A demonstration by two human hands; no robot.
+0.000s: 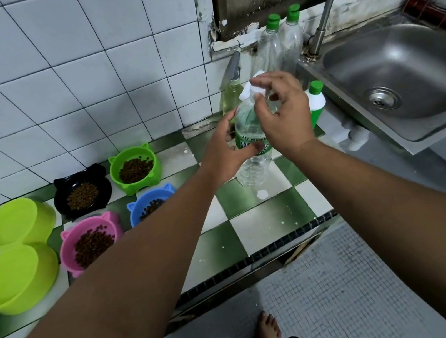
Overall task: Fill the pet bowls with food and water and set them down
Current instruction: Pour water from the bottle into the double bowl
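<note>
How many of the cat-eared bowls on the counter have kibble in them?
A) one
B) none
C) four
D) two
C: the black bowl, green bowl, blue bowl and pink bowl each hold brown kibble.

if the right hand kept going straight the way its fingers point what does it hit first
The white cap of the clear plastic water bottle, which the right hand is pinching. Past it, likely the pale yellow pump bottle by the tiled wall, though depth is unclear.
</note>
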